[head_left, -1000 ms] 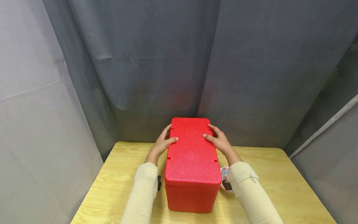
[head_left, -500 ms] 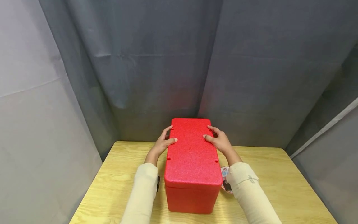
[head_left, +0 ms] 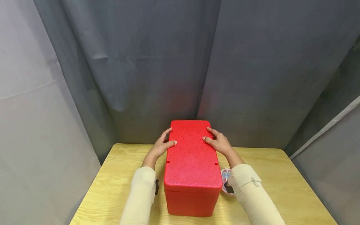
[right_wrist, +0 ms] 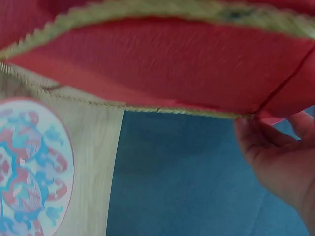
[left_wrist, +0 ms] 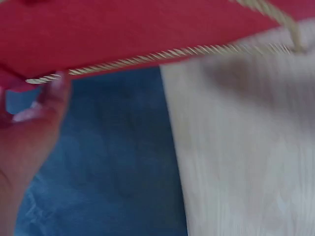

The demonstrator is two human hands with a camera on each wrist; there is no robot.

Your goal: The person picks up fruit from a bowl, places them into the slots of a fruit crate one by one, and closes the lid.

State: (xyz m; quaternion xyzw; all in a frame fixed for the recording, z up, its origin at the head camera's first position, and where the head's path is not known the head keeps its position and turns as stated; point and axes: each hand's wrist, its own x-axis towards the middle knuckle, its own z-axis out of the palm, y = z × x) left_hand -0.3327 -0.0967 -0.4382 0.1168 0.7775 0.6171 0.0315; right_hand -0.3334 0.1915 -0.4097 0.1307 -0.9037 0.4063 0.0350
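Note:
A red foam box point(head_left: 189, 203) stands lengthwise on the table, with its matching lid point(head_left: 192, 159) on top; a thin seam shows at the near end. From the left, my left hand point(head_left: 159, 147) grips the lid's edge, thumb on the top face and fingers over the side. My right hand point(head_left: 222, 144) does the same on the opposite edge, its lower fingers hidden behind the lid. In the left wrist view a twisted gold rope point(left_wrist: 147, 59) runs along the box's side to my fingertips. Another gold rope point(right_wrist: 182, 111) reaches my right fingers.
A round plate point(head_left: 226, 173) with a red and blue pattern lies right of the box, partly hidden by my right sleeve. Wood-grain table point(head_left: 281, 184) surface surrounds the box. Grey curtains point(head_left: 157, 78) hang behind and at both sides.
The head view shifts slightly. Both hands stay at the lid's sides with almost the same hold, and the box and lid show no clear movement.

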